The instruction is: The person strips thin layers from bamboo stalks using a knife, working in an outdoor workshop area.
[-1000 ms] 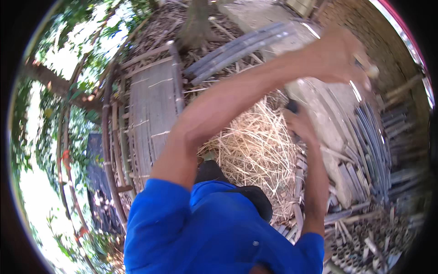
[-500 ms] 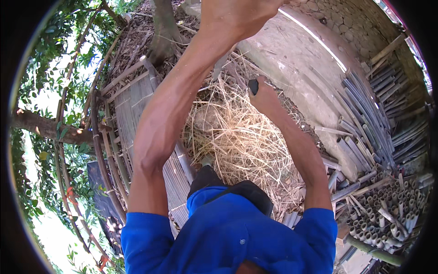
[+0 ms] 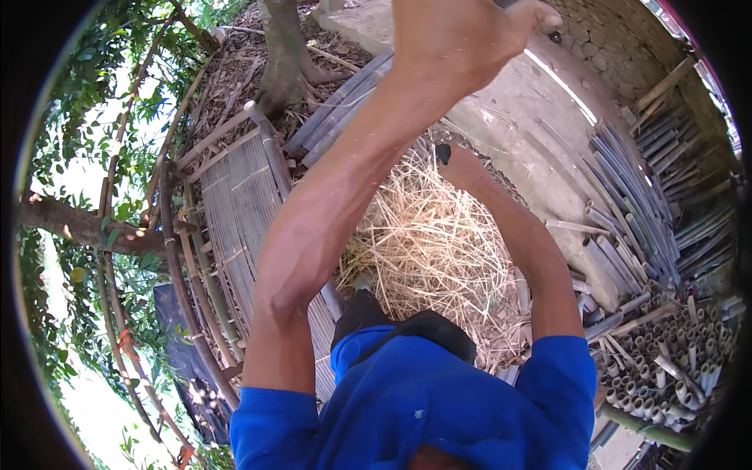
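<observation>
Have open room mainly above straw pile (image 3: pixel 439 243), in the gap between both forearms, plus rightward over concrete slab (image 3: pixel 533 133) as far as stacked bamboo poles (image 3: pixel 630 188), with cut tubes (image 3: pixel 666 368) low right. Tighter on left: see slatted bamboo bench (image 3: pixel 235 200) running alongside the straw, with its inner rail passing behind left forearm. Toward top, see tree trunk (image 3: pixel 282 63) left of grey poles (image 3: pixel 341 110), and stone wall (image 3: pixel 603 55) upper right. Versus half a second ago: see left hand (image 3: pixel 470 43) shifted right along the upper edge, with thumb now out to the right; see grey poles now uncovered beside left forearm; see right hand (image 3: pixel 464 168) only slightly shifted, in the same grip. Holding black stub (image 3: pixel 443 153) in right hand, with fingers closed around it, at far end of the straw, near slab edge. See stub poking out of the fist on its left side, with long axis of the visible part roughly far-to-near; can't tell where the rest points, hidden in the fist. Can't tell left hand's grip: cut by upper edge, with dark bit (image 3: pixel 506 3) showing by thumb.
</observation>
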Available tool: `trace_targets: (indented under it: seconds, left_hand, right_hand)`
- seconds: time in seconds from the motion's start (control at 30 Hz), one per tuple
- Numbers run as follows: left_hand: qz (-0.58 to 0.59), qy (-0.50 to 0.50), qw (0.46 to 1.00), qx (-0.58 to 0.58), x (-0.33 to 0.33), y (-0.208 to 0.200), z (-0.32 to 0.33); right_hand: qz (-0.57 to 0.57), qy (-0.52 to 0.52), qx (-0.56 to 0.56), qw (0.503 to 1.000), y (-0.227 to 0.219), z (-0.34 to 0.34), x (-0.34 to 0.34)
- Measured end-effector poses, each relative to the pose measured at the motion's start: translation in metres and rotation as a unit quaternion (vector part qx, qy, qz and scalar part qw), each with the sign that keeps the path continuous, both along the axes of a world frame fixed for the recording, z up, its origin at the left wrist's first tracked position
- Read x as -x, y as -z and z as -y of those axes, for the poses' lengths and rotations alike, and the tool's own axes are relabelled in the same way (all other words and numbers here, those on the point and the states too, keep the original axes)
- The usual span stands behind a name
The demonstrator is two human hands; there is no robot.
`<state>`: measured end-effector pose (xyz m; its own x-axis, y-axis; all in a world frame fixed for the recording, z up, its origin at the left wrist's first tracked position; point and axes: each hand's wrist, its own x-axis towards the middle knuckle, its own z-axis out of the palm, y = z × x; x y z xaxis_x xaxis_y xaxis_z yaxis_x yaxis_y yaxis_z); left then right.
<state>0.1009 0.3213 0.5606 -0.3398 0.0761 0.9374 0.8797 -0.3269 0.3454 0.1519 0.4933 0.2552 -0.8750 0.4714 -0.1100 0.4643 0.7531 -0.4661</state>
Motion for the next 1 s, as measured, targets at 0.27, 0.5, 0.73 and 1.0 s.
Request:
trace_targets:
  seconds: [0.27,0.5,0.73,1.0]
  left_hand:
    - [-0.033,-0.071,0.997,-0.004,-0.013,0.008,-0.005]
    - [0.023,-0.036,0.997,-0.068,-0.002,0.010,0.029]
    - [-0.011,-0.095,0.988,-0.123,0.068,0.022,0.057]
    - [0.099,0.124,0.979,0.126,0.022,0.015,0.083]
  right_hand:
    - [0.071,-0.081,-0.261,0.959,-0.063,-0.016,-0.001]
    - [-0.032,0.038,0.296,0.954,-0.027,0.035,-0.005]
    - [-0.039,0.019,0.284,0.958,-0.061,0.086,-0.063]
    - [-0.277,0.021,0.173,0.945,-0.148,0.076,-0.201]
